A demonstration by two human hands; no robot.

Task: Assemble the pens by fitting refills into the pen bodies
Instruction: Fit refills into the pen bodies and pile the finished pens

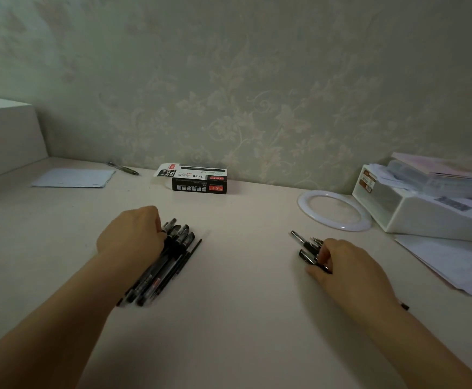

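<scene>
A bundle of several dark pens (pixel 170 256) lies slanted on the pale desk (pixel 243 304), left of centre. My left hand (pixel 131 234) rests over the bundle's upper left end, fingers curled onto the pens. A thin black refill (pixel 192 252) lies along the bundle's right side. On the right, a small heap of black pen parts (pixel 306 248) sits on the desk. My right hand (pixel 347 265) lies on that heap with its fingertips curled onto the pieces; part of the heap is hidden beneath it.
A black pen box (pixel 201 179) with an open flap stands by the wall. A white ring (pixel 336 210) and a white organiser (pixel 426 203) with papers sit at the right. A sheet of paper (pixel 73 178) and a loose pen (pixel 124 168) lie far left.
</scene>
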